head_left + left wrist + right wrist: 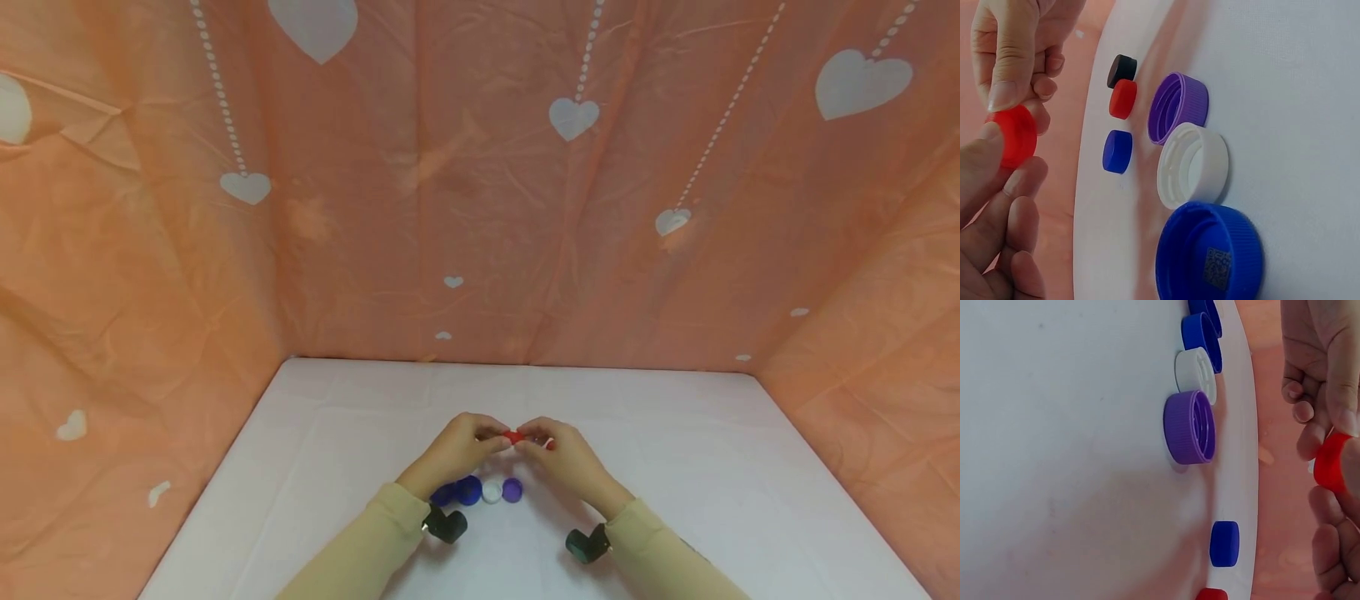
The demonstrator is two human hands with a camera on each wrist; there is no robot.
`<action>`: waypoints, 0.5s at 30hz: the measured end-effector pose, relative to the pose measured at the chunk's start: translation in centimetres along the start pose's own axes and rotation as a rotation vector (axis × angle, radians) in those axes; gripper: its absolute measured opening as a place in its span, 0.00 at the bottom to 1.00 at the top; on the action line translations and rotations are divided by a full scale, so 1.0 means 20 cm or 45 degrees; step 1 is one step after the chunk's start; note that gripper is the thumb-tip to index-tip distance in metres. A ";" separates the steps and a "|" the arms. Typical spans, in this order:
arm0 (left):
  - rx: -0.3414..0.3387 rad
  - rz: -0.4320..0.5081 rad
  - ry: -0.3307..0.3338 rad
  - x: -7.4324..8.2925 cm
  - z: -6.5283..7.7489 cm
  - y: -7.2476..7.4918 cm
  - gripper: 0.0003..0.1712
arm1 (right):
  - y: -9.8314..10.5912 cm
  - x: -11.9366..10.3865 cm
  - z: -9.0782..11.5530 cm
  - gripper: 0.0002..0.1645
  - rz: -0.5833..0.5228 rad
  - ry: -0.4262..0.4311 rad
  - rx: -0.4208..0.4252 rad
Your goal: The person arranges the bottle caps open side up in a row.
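Note:
A red bottle cap [1021, 139] is held up between both hands, above the white table. My left hand [457, 450] pinches it from one side with thumb and fingers. From the other side the thumb and fingertips of my right hand [572, 460] grip the same cap. Below the hands, a purple cap [512, 490], a white cap [492, 492] and two blue caps [469, 490] form a row, touching or nearly so. In the left wrist view the purple, white and nearest blue caps show their hollow sides.
Beyond that row, a smaller blue cap [1117, 152], a small red cap [1124, 99] and a black cap [1122, 71] lie on the white tabletop [360, 400]. Orange cloth [495, 208] with pale hearts hangs at the back and both sides.

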State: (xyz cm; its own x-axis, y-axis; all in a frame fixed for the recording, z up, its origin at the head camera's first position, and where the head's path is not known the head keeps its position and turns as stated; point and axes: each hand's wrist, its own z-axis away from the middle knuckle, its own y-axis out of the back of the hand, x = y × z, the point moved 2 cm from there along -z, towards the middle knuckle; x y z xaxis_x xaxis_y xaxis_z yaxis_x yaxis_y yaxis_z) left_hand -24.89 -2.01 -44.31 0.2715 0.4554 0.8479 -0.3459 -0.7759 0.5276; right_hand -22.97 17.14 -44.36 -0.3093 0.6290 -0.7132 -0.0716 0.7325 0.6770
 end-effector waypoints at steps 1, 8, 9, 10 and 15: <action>0.004 0.003 0.006 0.00 0.00 0.00 0.10 | 0.00 0.00 0.00 0.10 -0.008 -0.006 0.009; 0.015 0.032 -0.031 0.00 -0.01 0.00 0.08 | 0.01 0.00 0.02 0.06 -0.130 -0.085 0.038; 0.013 0.038 -0.037 0.00 -0.01 0.00 0.07 | 0.01 0.00 0.02 0.06 -0.138 -0.088 0.037; 0.009 0.042 -0.035 0.00 -0.01 0.00 0.07 | 0.01 0.00 0.02 0.06 -0.145 -0.095 0.035; 0.004 0.051 -0.026 0.00 -0.01 0.00 0.07 | 0.01 0.01 0.03 0.08 -0.153 -0.094 0.035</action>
State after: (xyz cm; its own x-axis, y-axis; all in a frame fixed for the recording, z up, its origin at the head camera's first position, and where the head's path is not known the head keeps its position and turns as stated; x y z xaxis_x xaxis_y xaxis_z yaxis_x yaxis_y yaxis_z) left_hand -24.99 -1.90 -44.27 0.2762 0.4149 0.8669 -0.3542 -0.7946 0.4931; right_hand -22.49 17.47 -44.44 -0.2290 0.5532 -0.8009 -0.0777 0.8098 0.5816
